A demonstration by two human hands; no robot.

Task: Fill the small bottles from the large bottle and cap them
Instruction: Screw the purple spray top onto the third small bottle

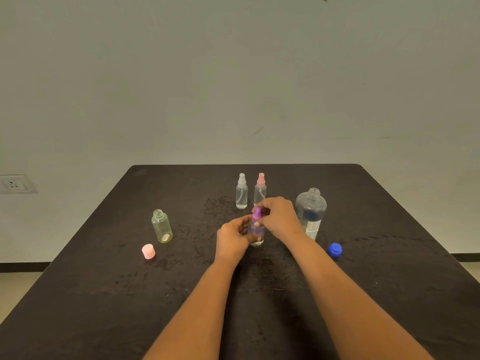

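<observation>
The small clear spray bottle with the purple tint (256, 231) stands upright near the middle of the dark table (104, 294). The left hand (233, 237) wraps its fingers round the body. The right hand (279, 216) pinches the purple spray cap (257, 213) on the neck with curled fingers, so this bottle looks to be at its capping step. Whether the cap is fully seated cannot be told.

Just behind it stand two more small bottles side by side, a clear spray bottle with a white top (241, 192) and a clear spray bottle with a pink top (260, 189). Both are capped, and the white-topped one shows a little liquid at the bottom, so I judge these two done.

To the right, near the right hand, the large clear plastic bottle (311, 211) stands open, its blue screw cap (335, 250) lying apart on the table.

Well to the left, a short yellowish clear bottle (162, 226) stands uncapped and seems empty, with its round pink cap (148, 251) lying near it. This one most likely remains to be filled and closed, so the task seems a little over halfway.
</observation>
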